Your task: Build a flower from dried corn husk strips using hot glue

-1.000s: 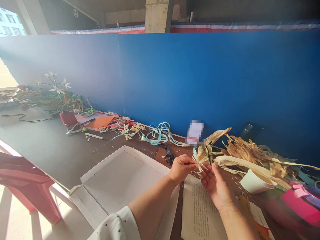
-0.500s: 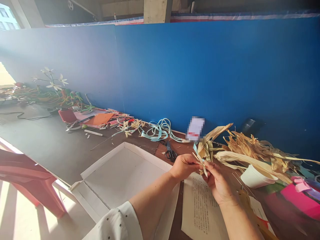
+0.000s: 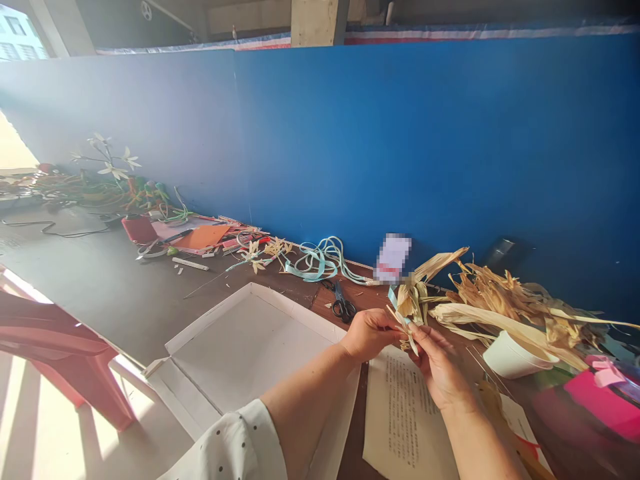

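My left hand [image 3: 369,335] and my right hand [image 3: 440,367] meet over the table, fingers closed on a small corn husk flower [image 3: 413,345]. Its pale, narrow petals stick out between the fingertips, and a bit of light blue shows at its base. The left fingers pinch it from one side, the right thumb and fingers from the other. Part of the flower is hidden by the fingers. Just behind lie dried corn husks [image 3: 413,301]. Black-handled scissors [image 3: 343,307] rest beyond my left hand. Below my right hand is a printed sheet [image 3: 395,420].
A shallow white box lid [image 3: 240,347] lies left of my arms. Brown husks [image 3: 495,287], a white cup [image 3: 517,355] and a pink container [image 3: 600,400] stand right. Light blue cord [image 3: 327,250], finished flowers [image 3: 256,257] and paper scraps line the blue panel [image 3: 400,147]. A pink chair [image 3: 60,353] stands left.
The view has shifted slightly, so background things sit a little further right. Both hands keep hold of the flower; the right fingers have moved only slightly.
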Demonstrator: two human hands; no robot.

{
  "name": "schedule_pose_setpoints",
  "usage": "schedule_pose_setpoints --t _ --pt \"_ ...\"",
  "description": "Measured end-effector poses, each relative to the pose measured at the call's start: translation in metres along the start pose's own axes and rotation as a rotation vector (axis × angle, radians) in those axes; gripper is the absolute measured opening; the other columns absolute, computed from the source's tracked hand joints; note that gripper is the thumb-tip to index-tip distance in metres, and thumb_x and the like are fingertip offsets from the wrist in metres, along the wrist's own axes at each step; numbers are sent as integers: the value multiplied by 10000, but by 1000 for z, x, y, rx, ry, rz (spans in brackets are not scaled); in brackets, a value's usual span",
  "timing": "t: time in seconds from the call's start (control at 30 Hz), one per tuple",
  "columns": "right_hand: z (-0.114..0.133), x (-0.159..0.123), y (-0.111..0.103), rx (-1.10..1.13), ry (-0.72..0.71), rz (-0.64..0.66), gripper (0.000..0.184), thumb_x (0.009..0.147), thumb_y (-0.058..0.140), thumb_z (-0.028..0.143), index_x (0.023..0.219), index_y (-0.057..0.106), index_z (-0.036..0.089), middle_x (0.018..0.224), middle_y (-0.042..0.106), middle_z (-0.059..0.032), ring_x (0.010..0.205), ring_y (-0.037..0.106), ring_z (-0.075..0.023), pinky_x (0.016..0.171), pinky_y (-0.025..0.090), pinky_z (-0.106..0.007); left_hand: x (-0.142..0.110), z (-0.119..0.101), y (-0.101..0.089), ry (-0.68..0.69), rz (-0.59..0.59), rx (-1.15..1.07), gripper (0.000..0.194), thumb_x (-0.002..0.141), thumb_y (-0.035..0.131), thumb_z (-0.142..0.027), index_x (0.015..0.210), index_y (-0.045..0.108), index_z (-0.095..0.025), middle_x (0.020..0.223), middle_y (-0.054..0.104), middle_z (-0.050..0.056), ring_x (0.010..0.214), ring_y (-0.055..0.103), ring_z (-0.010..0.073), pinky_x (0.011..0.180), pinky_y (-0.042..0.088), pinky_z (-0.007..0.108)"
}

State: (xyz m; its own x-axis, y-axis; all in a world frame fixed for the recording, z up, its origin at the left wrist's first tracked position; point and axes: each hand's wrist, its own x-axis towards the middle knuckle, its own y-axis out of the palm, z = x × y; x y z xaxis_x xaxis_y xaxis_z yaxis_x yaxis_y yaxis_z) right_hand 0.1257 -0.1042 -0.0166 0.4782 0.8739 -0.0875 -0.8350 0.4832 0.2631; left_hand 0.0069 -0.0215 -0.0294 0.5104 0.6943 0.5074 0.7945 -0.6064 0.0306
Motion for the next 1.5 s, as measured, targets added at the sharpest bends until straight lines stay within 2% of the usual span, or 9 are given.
schedule_pose_setpoints --t 0.27,0.43,0.53,0.8,0.9,1.0,1.17,1.5 --pt "0 -1 3 -11 -29 8 158 644 777 367 692 670 261 588 521 36 528 400 -88 453 349 -221 0 1 1 -13 -33 -49 272 640 753 -408 705 730 -144 686 628 50 663 559 118 655 461 253" --pt "4 -2 5 221 -38 65 261 748 659 496 830 684 249 748 586 20 559 427 -77 476 381 -217 2 -1 -1 -109 -125 -141 295 584 785 -425 714 741 -164 710 569 43 750 523 134 688 433 263" --pt "3 1 3 282 -29 -3 343 708 688 512 911 690 236 802 592 23 544 412 -58 449 373 -200 3 0 -3 -168 -171 -242 297 566 797 -419 707 739 -165 728 550 35 739 509 124 683 415 260" --pt "-1 8 -2 271 -40 -149 308 615 778 392 832 690 191 726 552 32 499 376 -26 385 310 -148 9 -4 -11 -254 -282 -437 242 582 797 -347 679 703 -146 721 570 17 685 498 91 694 388 247" --pt "4 10 -7 303 -99 -258 290 587 785 343 787 677 162 684 522 36 475 348 -16 365 281 -135 13 -5 -19 -315 -381 -561 278 582 797 -353 705 678 -134 652 548 -1 602 455 64 620 367 224" --pt "9 12 -10 294 -158 -325 276 584 773 325 768 665 149 670 508 37 460 334 -13 356 259 -133 16 -3 -28 -345 -478 -683 313 561 815 -328 751 660 -134 671 536 -11 583 436 41 574 347 189" --pt "8 12 -11 231 -196 -375 278 579 770 321 762 657 146 659 509 35 453 338 -13 352 243 -133 17 -3 -33 -373 -489 -784 350 550 824 -303 799 645 -133 731 536 -10 608 449 32 562 354 165" --pt "6 15 -15 201 -220 -433 297 569 780 338 753 656 140 657 521 31 438 342 -10 349 231 -137 16 -2 -31 -386 -470 -787 334 552 822 -300 774 638 -131 732 517 -15 587 425 23 527 341 152"
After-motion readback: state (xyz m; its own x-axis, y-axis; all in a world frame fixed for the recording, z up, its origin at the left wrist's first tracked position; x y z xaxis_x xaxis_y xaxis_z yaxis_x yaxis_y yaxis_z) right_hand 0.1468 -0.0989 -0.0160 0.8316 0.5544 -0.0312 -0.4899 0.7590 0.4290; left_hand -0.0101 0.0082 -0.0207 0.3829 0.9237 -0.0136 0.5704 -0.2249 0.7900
